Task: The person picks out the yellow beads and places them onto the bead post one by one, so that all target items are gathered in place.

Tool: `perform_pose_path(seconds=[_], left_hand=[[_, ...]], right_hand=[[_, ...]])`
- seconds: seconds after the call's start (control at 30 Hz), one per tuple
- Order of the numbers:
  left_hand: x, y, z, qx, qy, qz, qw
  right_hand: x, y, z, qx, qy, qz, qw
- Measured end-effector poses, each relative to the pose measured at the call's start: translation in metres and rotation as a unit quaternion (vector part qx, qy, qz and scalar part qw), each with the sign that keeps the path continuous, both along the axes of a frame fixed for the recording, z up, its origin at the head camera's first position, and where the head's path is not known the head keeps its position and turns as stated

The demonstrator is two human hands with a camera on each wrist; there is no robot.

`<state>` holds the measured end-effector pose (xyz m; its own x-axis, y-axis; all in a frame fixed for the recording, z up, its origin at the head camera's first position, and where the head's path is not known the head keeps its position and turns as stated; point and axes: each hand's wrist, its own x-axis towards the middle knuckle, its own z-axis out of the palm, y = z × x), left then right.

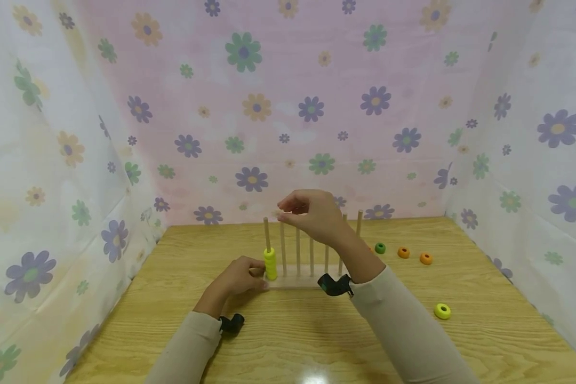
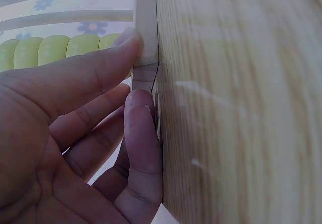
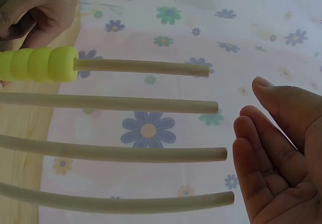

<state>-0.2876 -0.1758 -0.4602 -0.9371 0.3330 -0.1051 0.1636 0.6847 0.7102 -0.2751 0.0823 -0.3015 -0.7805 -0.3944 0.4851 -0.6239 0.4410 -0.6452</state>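
A wooden peg rack [image 1: 297, 284] stands on the table with a row of upright pegs. Several yellow rings [image 1: 270, 264] are stacked on its leftmost peg, whose upper part [image 3: 146, 67] is bare. At that end my left hand [image 1: 240, 276] grips the base [image 2: 146, 25], thumb on one side and fingers around the end. My right hand [image 1: 317, 216] is raised over the peg tops, thumb and fingers apart with nothing between them. In the right wrist view, the fingertips [image 3: 246, 148] are just beyond the bare peg ends. The right forearm covers part of the rack's right side.
Right of the rack lie a loose green ring [image 1: 380, 248], an orange ring [image 1: 404, 252] and another orange ring [image 1: 426, 258]. A yellow ring [image 1: 442, 311] lies nearer on the right. Flowered cloth [image 1: 312, 133] walls in the wooden table [image 1: 182, 341] at the back and sides.
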Motion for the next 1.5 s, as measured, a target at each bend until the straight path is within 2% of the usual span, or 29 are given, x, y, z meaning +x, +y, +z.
perform_pose_path(seconds=[0.23,0.73,1.23,1.5], left_hand=[[0.000,0.000,0.000,0.016,-0.004,-0.008,0.9998],[0.000,0.004,0.002,0.023,-0.009,-0.007,0.9997],[0.003,0.001,0.003,0.026,-0.014,0.003,0.9996],[0.000,-0.002,0.000,0.036,-0.015,-0.009,0.9992]], right_hand=[[0.007,0.011,-0.001,-0.004,0.029,-0.015,0.9995],[0.023,0.038,-0.014,-0.044,0.036,0.013,0.9983],[0.032,0.066,-0.036,-0.018,0.030,0.002,0.9994],[0.035,0.082,-0.045,-0.007,0.045,0.001,0.9990]])
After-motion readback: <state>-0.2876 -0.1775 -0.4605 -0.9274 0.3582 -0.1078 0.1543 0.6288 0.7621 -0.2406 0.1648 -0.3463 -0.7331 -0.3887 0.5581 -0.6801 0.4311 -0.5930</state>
